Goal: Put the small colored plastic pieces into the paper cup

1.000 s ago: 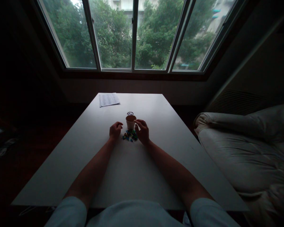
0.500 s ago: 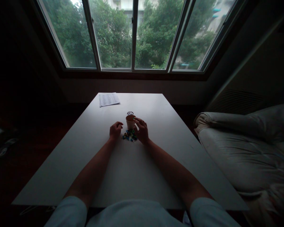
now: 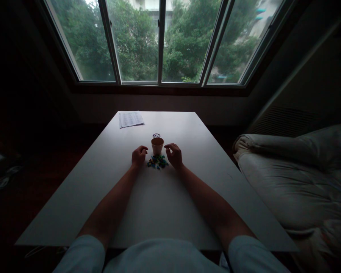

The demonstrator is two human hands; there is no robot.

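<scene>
A paper cup (image 3: pixel 157 147) stands upright on the white table, its mouth facing up. Just in front of its base lies a loose pile of small blue, green and dark pieces (image 3: pixel 157 162), too small to name. My left hand (image 3: pixel 139 155) rests on the table to the left of the cup, fingers curled in and nothing visible in them. To the right of cup and pile is my right hand (image 3: pixel 174 155), bent fingers apart from the thumb, touching neither and showing nothing held.
A small ring-shaped object (image 3: pixel 156 135) lies behind the cup. Printed sheets (image 3: pixel 131 119) are at the far left corner of the table (image 3: pixel 161 212). A covered sofa (image 3: pixel 275 182) stands along the right, and a wide window (image 3: pixel 182 45) is beyond the table.
My right hand has moved right, away from the cup's rim, and its fingers have parted. The small green piece at its fingertips is out of sight. My left hand is still.
</scene>
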